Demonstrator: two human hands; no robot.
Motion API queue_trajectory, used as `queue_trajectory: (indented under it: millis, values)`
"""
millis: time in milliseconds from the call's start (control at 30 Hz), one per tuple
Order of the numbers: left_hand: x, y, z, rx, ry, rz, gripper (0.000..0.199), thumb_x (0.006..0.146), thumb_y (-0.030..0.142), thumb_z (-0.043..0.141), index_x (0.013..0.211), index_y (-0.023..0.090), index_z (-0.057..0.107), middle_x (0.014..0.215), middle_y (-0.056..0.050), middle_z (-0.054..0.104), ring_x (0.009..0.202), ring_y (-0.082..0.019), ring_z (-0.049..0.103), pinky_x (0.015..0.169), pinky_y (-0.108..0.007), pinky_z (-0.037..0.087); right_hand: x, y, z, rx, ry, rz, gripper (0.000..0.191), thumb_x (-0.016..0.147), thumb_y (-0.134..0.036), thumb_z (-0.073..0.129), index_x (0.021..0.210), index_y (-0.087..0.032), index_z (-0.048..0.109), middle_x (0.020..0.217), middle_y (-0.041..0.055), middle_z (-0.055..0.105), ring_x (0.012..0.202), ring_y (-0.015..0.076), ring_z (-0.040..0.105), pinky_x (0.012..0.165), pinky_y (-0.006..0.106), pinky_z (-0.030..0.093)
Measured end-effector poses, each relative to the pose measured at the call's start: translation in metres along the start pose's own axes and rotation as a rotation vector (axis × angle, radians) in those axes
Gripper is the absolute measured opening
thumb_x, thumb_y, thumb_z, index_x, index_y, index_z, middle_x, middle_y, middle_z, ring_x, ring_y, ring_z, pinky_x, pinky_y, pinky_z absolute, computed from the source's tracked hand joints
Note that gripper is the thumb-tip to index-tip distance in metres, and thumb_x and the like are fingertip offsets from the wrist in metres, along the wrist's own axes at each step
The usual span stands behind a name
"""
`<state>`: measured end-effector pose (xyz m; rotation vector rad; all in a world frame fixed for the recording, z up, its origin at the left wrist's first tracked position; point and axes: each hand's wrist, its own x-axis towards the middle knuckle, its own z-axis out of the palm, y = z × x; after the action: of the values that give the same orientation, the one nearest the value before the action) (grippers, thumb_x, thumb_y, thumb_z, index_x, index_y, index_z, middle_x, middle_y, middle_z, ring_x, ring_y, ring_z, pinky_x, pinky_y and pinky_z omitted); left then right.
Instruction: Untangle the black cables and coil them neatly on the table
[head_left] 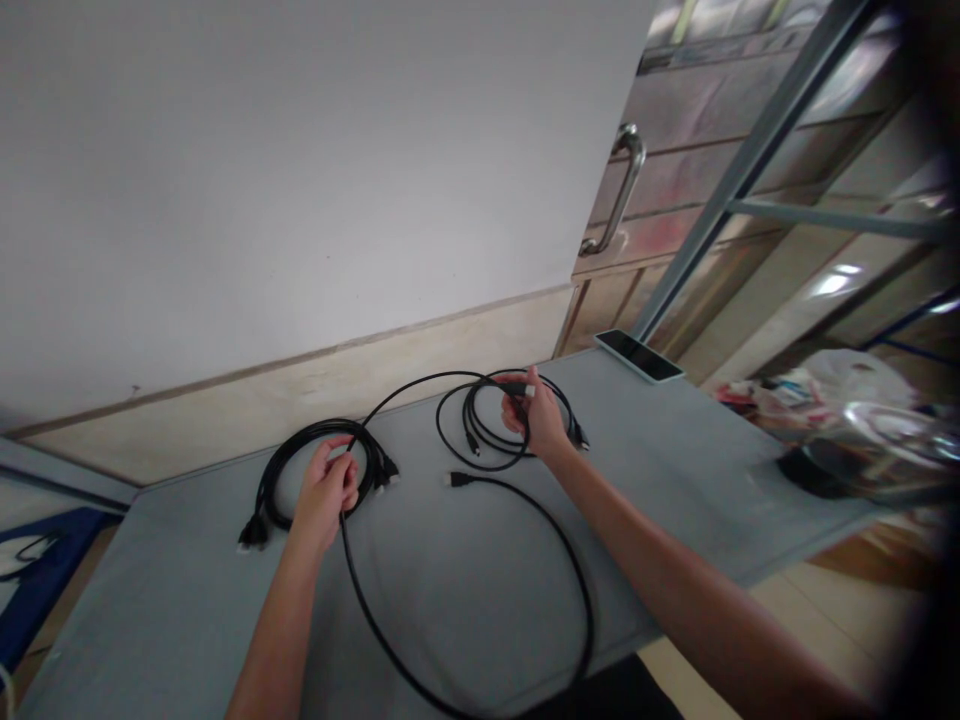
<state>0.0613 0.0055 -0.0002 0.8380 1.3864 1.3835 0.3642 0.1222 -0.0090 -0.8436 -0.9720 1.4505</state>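
So the left hand (330, 490) is pinching a black cable (420, 381) left of center in the frame, while the right hand (536, 415) is gripping its plug end (517, 389) right of center. The cable is arching between them and also looping down to the bottom edge. One coil (264, 490) is lying by the left hand, more loops (471, 415) are sitting around the right, all on a gray table (675, 450)

Your bare left forearm (279, 615) angles steeply up from the bottom of the view; your right forearm (652, 545), also bare, slants in from the lower right. Your left hand (330, 488) curls in a pinch, your right hand (541, 420), farther forward, bends inward, fingers curled.
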Motion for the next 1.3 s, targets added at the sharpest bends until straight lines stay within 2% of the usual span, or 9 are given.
queue_trajectory:
  millis: [133,300,400,500,700,833,933,1100,1300]
  values:
    - [0.002,0.0,-0.004,-0.008,0.027,-0.021,0.039,0.074,0.036,0.066,0.109,0.023,0.054,0.055,0.011,0.042,0.035,-0.002,0.026,0.036,-0.013,0.017,-0.003,-0.002,0.002,0.034,-0.094,0.035,0.071,0.076,-0.084,0.039,0.097,-0.02,0.06,0.046,-0.0072,0.034,0.032,0.0073,0.023,0.033,0.024,0.019]
    - [-0.003,-0.001,-0.002,0.043,-0.063,-0.011,0.047,0.077,0.036,0.063,0.121,0.021,0.054,0.052,0.012,0.04,0.034,-0.004,0.028,0.035,-0.015,0.02,-0.002,0.002,0.003,-0.081,-0.093,-0.049,0.046,0.076,-0.06,0.068,0.096,-0.019,0.062,0.048,-0.0116,0.024,0.035,0.0045,0.018,0.035,0.021,0.018]
    - [-0.007,-0.003,0.005,0.11,-0.183,-0.009,0.048,0.083,0.043,0.059,0.125,0.019,0.054,0.055,0.009,0.045,0.037,-0.005,0.033,0.035,-0.017,0.026,0.0,0.009,0.005,-0.2,-0.063,-0.067,0.047,0.074,-0.051,0.073,0.104,-0.016,0.062,0.047,-0.0123,0.025,0.035,0.0042,0.02,0.034,0.02,0.017]
    - [-0.008,-0.007,0.011,0.188,-0.223,0.027,0.049,0.086,0.052,0.054,0.119,0.016,0.057,0.06,0.006,0.049,0.038,-0.005,0.035,0.035,-0.018,0.029,0.002,0.016,0.007,-0.32,-0.043,-0.072,0.054,0.074,-0.045,0.072,0.117,-0.015,0.059,0.047,-0.0122,0.028,0.035,0.0047,0.023,0.034,0.019,0.017]
    - [-0.004,-0.016,0.015,0.242,-0.172,0.022,0.05,0.083,0.057,0.056,0.114,0.017,0.058,0.057,0.009,0.04,0.037,-0.005,0.03,0.034,-0.017,0.025,0.004,0.029,0.001,-0.425,-0.075,0.138,0.068,0.08,-0.035,0.062,0.14,-0.014,0.039,0.047,-0.0131,0.031,0.036,0.0064,0.024,0.034,0.018,0.022]
    - [-0.003,-0.019,0.017,0.208,-0.124,-0.011,0.045,0.082,0.058,0.059,0.105,0.019,0.057,0.049,0.012,0.029,0.035,-0.005,0.025,0.034,-0.016,0.022,0.006,0.03,0.0,-0.372,-0.129,0.189,0.045,0.082,-0.043,0.061,0.116,-0.014,0.055,0.05,-0.0113,0.032,0.036,0.0052,0.023,0.033,0.018,0.019]
    - [-0.001,-0.02,0.014,0.148,-0.035,0.033,0.039,0.082,0.058,0.059,0.089,0.02,0.056,0.047,0.013,0.026,0.034,-0.004,0.022,0.033,-0.015,0.019,0.01,0.022,-0.005,-0.304,-0.147,0.154,0.039,0.078,-0.049,0.067,0.097,-0.015,0.06,0.051,-0.011,0.03,0.037,0.004,0.021,0.034,0.019,0.017]
    - [0.006,-0.008,-0.005,-0.027,0.109,0.093,0.037,0.078,0.053,0.067,0.08,0.019,0.054,0.046,0.014,0.019,0.033,-0.003,0.017,0.032,-0.014,0.017,0.019,-0.001,-0.025,-0.355,-0.116,0.019,0.041,0.062,-0.036,0.082,0.092,-0.015,0.065,0.051,-0.0098,0.039,0.04,0.0028,0.023,0.038,0.02,0.016]
    - [0.008,0.007,-0.023,-0.054,0.195,0.142,0.034,0.075,0.048,0.071,0.079,0.017,0.057,0.043,0.014,0.022,0.032,-0.002,0.018,0.033,-0.013,0.018,0.019,-0.018,-0.039,-0.443,-0.149,-0.024,0.033,0.06,-0.039,0.082,0.075,-0.015,0.066,0.049,-0.007,0.044,0.041,0.0044,0.028,0.04,0.022,0.019]
